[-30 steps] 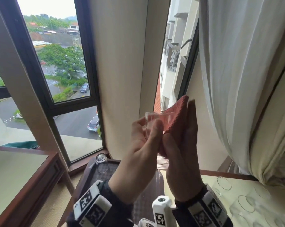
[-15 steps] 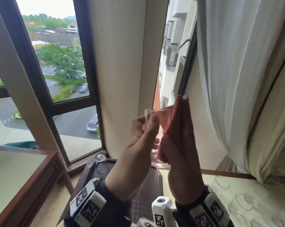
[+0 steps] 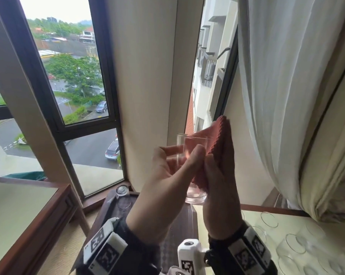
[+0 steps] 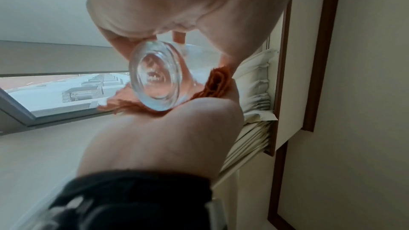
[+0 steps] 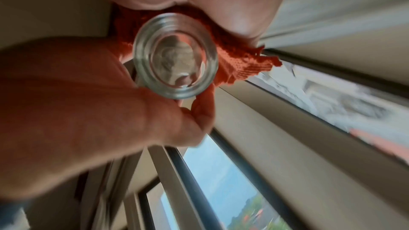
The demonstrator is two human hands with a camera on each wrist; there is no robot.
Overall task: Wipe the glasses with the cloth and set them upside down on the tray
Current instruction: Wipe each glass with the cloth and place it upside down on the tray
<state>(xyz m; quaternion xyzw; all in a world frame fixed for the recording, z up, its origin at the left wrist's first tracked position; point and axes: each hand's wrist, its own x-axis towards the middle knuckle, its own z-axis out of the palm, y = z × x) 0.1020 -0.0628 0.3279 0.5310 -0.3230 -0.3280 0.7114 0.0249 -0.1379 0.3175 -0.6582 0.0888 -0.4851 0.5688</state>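
Cloth point(image 3: 217, 139) sits lower against the glass point(image 3: 189, 153) than 0.5 s ago, its top corner back near the 1.0 s position. Right hand point(image 3: 219, 187) slides down the glass wall with the cloth, fingertips no longer poking above the cloth edge. Left hand point(image 3: 167, 179) thumb shifts slightly toward the right hand on the glass. Glass stays raised, tilted a touch more upright.
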